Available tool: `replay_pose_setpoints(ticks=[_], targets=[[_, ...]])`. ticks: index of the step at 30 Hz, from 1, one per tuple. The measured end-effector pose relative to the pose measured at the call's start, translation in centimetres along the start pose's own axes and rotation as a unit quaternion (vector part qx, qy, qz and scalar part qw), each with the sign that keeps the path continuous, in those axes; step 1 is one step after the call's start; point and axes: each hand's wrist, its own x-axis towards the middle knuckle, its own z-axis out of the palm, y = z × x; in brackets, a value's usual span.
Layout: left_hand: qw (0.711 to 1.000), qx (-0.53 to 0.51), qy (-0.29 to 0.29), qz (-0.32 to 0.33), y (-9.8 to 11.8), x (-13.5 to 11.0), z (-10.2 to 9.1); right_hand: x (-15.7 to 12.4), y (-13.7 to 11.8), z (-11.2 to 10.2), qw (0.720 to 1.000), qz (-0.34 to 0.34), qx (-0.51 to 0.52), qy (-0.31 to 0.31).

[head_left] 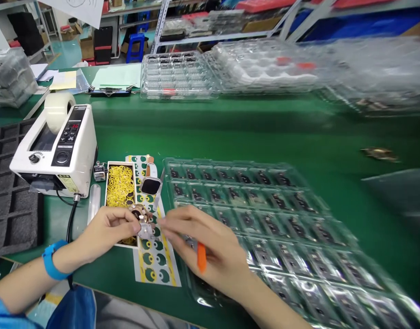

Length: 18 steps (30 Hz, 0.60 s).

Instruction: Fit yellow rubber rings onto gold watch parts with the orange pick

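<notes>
Left hand [107,228] pinches a small metal part [144,225]; right hand [210,249], at its three o'clock, grips seemingly orange tweezers [201,258]. A loose pinch could drop the part.

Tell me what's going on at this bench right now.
A person works bare-handed at a green bench. The left hand pinches a small metal part over a sticker sheet, beside a box of yellow rings. The right hand, blurred, holds an orange tool, fingertips close to the part. A clear tray of small components lies beneath it; a tape dispenser stands at the left.
</notes>
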Motion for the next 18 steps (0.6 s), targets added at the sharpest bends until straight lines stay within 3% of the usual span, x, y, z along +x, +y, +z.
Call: replay_pose_setpoints(ticks=[3,5,9,13,18], targets=[[0.998,-0.048,-0.036,-0.034,-0.2,-0.1,0.0,-0.2,0.0,-0.1,0.992,-0.079,-0.094,-0.003],[0.995,-0.081,-0.051,-0.042,-0.4,-0.2,0.0,-0.2,-0.3,0.0,0.995,-0.068,-0.079,0.008],[0.986,-0.151,-0.066,-0.019,-0.7,-0.2,0.1,-0.1,-0.6,0.1,0.995,0.086,0.034,0.045],[0.985,-0.141,-0.098,0.015,-0.9,-0.2,0.1,0.0,-0.3,0.2,0.957,0.245,0.154,0.026],[0.993,-0.061,-0.086,0.058,-1.3,-0.4,0.3,0.1,0.0,0.2,0.926,0.323,0.197,0.005]])
